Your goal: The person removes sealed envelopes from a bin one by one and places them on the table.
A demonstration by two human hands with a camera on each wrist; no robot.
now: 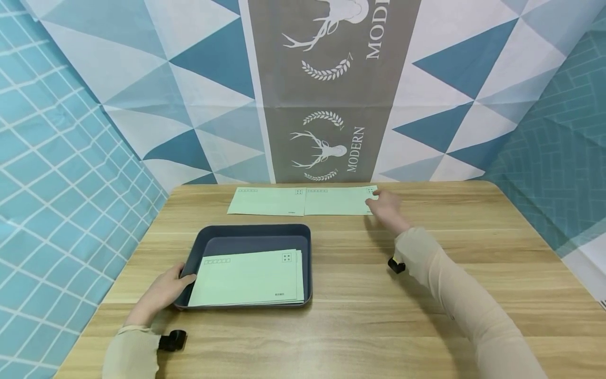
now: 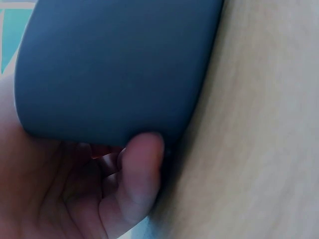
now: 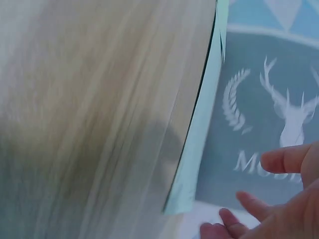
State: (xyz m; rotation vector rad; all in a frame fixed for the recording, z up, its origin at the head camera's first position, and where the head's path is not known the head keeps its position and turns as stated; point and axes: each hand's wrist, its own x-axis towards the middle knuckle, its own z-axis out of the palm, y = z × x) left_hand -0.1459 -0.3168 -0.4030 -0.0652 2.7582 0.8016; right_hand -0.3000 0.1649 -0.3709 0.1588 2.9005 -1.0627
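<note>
My left hand (image 1: 163,288) grips the left wall of a dark blue tray (image 1: 258,230), thumb over the rim in the head view; in the left wrist view curled fingers (image 2: 142,174) press against the tray's outer side (image 2: 119,69). Inside the tray lies a loose stack of pale green envelopes (image 1: 246,279). At the back of the table, two more envelopes lie side by side, a left one (image 1: 267,201) and a right one (image 1: 336,201). Over the right one's right end hovers my right hand (image 1: 385,206). Its fingers (image 3: 281,162) are spread, apart from the envelope (image 3: 197,144) in the right wrist view.
A wood-grain table (image 1: 350,337) carries everything. Patterned cloth with deer heads (image 1: 326,150) rises behind its back edge, and blue tiled cloth (image 1: 52,210) hangs along the left. Black wrist cameras (image 1: 173,340) sit at both cuffs.
</note>
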